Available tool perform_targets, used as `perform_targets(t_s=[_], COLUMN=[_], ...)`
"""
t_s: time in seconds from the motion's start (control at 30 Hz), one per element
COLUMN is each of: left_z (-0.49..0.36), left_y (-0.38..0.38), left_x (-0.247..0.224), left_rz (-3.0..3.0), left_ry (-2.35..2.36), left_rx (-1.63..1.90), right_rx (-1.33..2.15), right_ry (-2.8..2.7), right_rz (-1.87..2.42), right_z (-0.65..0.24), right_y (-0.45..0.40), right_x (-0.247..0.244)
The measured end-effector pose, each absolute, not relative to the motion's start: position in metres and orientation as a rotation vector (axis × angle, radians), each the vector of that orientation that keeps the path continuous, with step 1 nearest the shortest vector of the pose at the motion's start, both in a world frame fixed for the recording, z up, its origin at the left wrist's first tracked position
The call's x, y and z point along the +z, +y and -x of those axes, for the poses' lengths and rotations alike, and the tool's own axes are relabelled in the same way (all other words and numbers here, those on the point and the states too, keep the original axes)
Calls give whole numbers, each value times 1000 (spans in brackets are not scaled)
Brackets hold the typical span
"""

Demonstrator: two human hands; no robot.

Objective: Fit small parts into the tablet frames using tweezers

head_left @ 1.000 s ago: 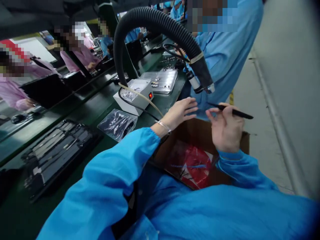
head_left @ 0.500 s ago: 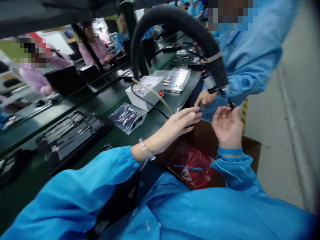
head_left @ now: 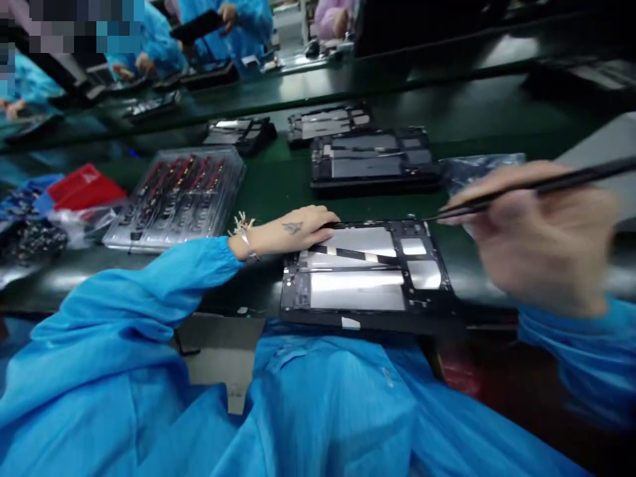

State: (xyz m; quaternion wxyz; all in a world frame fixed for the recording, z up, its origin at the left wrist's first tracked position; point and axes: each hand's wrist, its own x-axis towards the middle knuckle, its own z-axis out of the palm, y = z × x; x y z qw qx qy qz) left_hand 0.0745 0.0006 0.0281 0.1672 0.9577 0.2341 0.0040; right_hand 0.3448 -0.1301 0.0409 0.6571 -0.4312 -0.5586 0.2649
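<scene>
An opened tablet (head_left: 355, 291), its inner side up with silvery panels and a striped ribbon cable, lies at the bench's near edge. My left hand (head_left: 303, 228) is at its far left rim, thumb on the frame and fingers curled along the edge. Smeared by motion, my right hand (head_left: 541, 238) is closed round dark tweezers (head_left: 491, 199). Their tip points left, close to the tablet's far right corner; whether it touches cannot be made out. Behind it another opened tablet (head_left: 372, 159) rests on a dark stack.
Left of the tablet is a clear plastic tray (head_left: 173, 199) with rows of small circuit boards. Further left lie bagged parts (head_left: 30, 232) and a red packet (head_left: 87, 189). A plastic bag (head_left: 479, 165) sits behind my right hand. Several co-workers in blue or pink sit across the bench.
The view has swung left to the bench. My hands, earlier raised near a co-worker's hand and a black hose, are now at the tablet, and the right one holds tweezers.
</scene>
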Motion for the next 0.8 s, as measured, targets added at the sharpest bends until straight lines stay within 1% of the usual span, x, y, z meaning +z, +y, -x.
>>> perform_targets(t_s=[0.1, 0.2, 0.3, 0.4, 0.63, 0.8], left_z=[-76, -78, -77, -76, -76, -74], left_y=[-11, -15, -17, -18, -19, -20], left_x=[9, 4, 6, 9, 9, 8], left_rz=[-2704, -2697, -2678, -2651, -2659, -2663], left_ry=[663, 666, 699, 704, 699, 696], left_rx=[203, 215, 185, 185, 197, 209], right_rx=[717, 800, 844, 820, 663, 643], right_ry=[-1529, -1571, -1544, -1593, -1729, -1772], right_rz=[1084, 1227, 1345, 1411, 1418, 1404], right_z=[-319, -318, -323, -325, -326, -325], right_y=[-88, -71, -74, -80, -80, -80], right_x=[33, 16, 9, 12, 16, 16])
